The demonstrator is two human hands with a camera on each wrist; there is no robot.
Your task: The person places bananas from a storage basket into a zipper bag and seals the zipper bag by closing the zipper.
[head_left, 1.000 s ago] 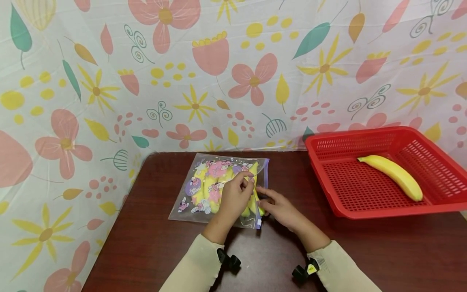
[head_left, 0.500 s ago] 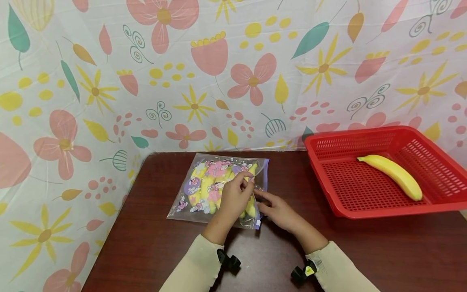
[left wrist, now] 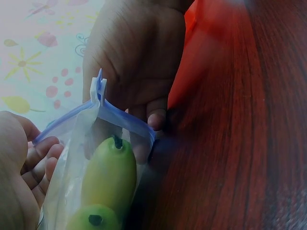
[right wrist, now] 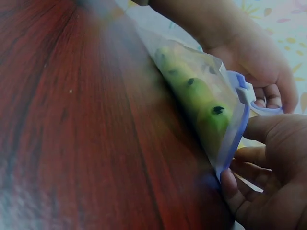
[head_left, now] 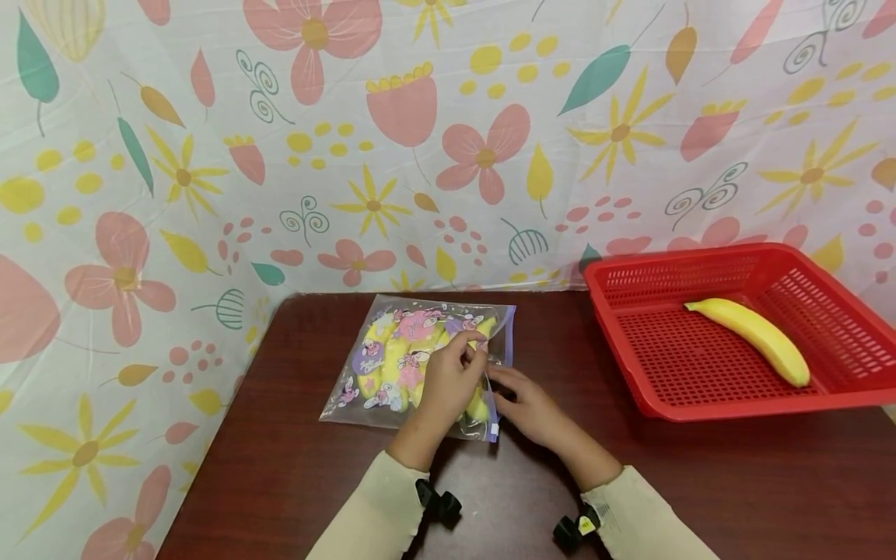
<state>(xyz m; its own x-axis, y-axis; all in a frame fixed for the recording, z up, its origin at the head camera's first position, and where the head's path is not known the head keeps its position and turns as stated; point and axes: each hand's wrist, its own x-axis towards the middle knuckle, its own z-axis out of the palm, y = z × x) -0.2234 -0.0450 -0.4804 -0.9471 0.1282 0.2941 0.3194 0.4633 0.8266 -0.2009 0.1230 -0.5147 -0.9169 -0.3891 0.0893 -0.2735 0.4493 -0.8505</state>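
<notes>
A clear zip bag (head_left: 350,393) with cartoon prints and a purple zip edge lies on the table, several yellow bananas (head_left: 369,379) inside it. My left hand (head_left: 451,377) pinches the upper zip edge, which is lifted away from the lower one. At the mouth, my right hand (head_left: 532,412) reaches in with its fingers extended; its thumb (right wrist: 229,184) is by the lower edge. Through the plastic, the green-tinted end of one banana (left wrist: 110,172) shows beside these fingers. The white slider (right wrist: 245,92) sits at the near end of the zip. Right fingertips are partly hidden.
A red plastic basket (head_left: 654,400) stands at the right, with one banana (head_left: 759,334) in it. Dark wooden table (head_left: 266,467) lies under everything, and a flower-printed cloth (head_left: 483,155) hangs behind and to the left.
The bananas in the bag have shifted left, away from the mouth. My right hand has moved slightly left, while my left hand keeps its hold on the zip edge.
</notes>
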